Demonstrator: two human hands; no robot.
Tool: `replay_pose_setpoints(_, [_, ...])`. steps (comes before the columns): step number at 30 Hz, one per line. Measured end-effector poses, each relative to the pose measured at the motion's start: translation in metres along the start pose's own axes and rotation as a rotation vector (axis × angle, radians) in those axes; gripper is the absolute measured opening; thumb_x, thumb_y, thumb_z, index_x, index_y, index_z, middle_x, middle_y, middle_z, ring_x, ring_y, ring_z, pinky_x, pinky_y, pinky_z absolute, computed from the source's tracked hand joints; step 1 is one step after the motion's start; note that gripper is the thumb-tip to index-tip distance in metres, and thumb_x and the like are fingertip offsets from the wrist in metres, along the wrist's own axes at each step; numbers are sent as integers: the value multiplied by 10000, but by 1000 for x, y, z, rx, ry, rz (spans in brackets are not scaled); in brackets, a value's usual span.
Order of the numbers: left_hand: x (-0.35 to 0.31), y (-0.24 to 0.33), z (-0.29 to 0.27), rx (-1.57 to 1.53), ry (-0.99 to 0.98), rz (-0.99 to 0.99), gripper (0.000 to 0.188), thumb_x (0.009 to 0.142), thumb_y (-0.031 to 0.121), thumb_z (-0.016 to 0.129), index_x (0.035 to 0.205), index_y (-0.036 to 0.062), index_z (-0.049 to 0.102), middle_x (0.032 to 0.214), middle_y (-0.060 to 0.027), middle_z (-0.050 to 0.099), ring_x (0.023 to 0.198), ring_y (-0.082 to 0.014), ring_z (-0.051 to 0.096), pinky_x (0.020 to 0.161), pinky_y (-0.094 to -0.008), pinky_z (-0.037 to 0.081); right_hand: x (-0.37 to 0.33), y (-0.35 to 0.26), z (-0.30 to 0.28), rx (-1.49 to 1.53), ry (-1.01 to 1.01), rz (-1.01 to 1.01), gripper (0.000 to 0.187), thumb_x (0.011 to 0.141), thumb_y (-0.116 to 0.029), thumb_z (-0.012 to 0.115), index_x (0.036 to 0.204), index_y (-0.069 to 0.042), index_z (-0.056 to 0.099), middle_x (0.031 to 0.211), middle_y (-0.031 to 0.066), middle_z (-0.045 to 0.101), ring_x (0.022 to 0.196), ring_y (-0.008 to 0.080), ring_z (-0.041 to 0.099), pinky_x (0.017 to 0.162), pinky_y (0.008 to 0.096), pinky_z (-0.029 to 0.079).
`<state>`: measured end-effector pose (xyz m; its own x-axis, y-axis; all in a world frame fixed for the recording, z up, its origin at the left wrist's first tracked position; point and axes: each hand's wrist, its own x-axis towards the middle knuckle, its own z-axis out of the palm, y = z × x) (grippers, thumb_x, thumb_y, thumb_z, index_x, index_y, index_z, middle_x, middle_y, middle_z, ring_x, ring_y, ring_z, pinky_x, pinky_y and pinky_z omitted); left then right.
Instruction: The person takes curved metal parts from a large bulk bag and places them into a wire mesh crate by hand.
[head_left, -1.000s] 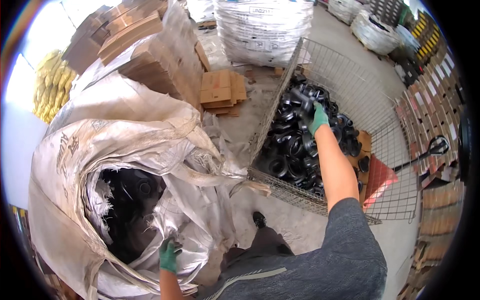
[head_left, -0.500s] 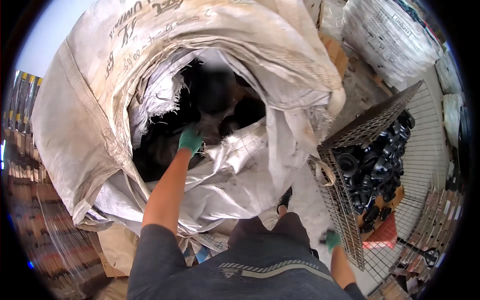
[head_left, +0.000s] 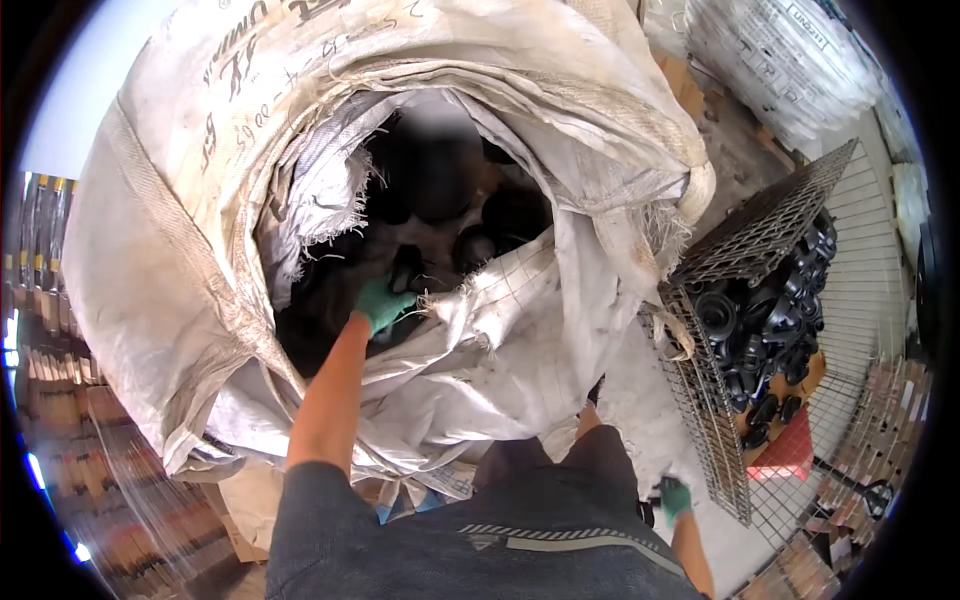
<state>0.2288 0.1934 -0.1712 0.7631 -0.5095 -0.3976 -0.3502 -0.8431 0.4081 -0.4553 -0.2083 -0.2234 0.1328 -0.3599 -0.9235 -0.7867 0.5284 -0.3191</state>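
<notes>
Woven bulk bag [head_left: 155, 280]: mouth gaping, black pieces down inside.
Left grip [head_left: 383, 305]: on the outer folds a second ago, now inside that mouth, right at a black piece [head_left: 407, 266]; clamped or not, can't tell.
Right grip [head_left: 677, 497]: off the heap, now hanging beside the cage; closure unclear.
Wire cage [head_left: 765, 220]: black ring-shaped parts [head_left: 765, 325] heaped within.

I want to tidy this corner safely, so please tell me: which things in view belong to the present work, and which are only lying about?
In the work:
- left hand, inside the big white sack
- black parts in that sack
- right hand, beside the wire basket

Apparently only lying about:
- white wrapped load, upper right
- brown stacks, lower left
</notes>
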Motion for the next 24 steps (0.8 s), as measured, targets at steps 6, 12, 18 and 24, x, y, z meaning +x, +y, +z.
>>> replay_pose_setpoints(6, [-145,108,-45,-884,425,-72,508,752,39,742,1222,-32,564,1086,-90,658,907,-185,617,799,-311,518,-80,-267,118,-355,-284,-545,466,911,-205,618,1309,24,542,1235,151,653,1098,239,634,942,331,498])
replay_pose_setpoints(12, [-169,237,-3,-1802,14,-50,669,792,306,707,1347,1,489,1246,-163,603,1102,-329,623,954,-487,526,-150,-314,181,-65,-1105,-827,745,936,-320,635,1495,-2,259,1404,189,494,1245,264,528,1030,370,448])
replay_pose_setpoints(18, [-88,391,112,-1682,-330,-91,414,917,376,646,1173,53,617,1079,-85,682,1025,-249,643,932,-437,517,-138,-285,98,630,-798,-520,707,878,-314,701,1415,23,386,1185,125,616,973,185,627,791,278,541])
replay_pose_setpoints(24, [-98,438,109,-1412,-794,94,581,946,335,637,1387,3,456,1305,-154,572,1244,-276,534,1058,-438,436,-75,-242,18,1401,-576,-146,353,866,-331,685,1135,-120,599,1000,63,657,773,180,649,597,308,558])
